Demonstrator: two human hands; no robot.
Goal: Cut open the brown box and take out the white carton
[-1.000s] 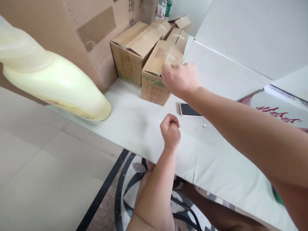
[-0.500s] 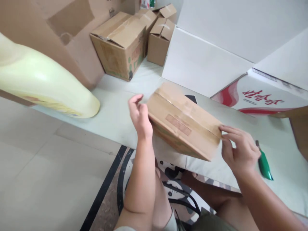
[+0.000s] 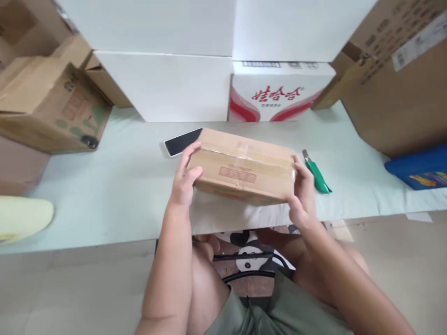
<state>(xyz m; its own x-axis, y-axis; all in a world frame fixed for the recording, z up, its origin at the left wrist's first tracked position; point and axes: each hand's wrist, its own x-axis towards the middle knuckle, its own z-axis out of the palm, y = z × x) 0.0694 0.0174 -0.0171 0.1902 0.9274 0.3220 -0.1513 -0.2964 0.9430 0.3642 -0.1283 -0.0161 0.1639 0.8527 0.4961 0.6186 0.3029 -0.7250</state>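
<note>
Between my two hands is a brown cardboard box (image 3: 240, 163), taped along its top seam and printed with a small red label. My left hand (image 3: 186, 177) grips its left end, fingers on the far side and thumb on the near edge. At the right end, my right hand (image 3: 303, 188) is closed on the box, its fingers partly hidden. The box is slightly tilted over the table's front part. Behind its left corner lies a dark-screened phone (image 3: 183, 142). A green-handled knife (image 3: 317, 177) rests just right of my right hand.
Cardboard boxes (image 3: 52, 107) stand at the left, near a pale yellow bottle (image 3: 24, 218). A white-and-red carton (image 3: 279, 95) and white panels (image 3: 181, 86) line the back of the table (image 3: 122, 195). A blue container (image 3: 419, 167) sits at right beside a large carton (image 3: 401, 102).
My view has swung to the right. My left hand, loosely beside the box before, now grips its left end, and my right hand has closed further around the right end.
</note>
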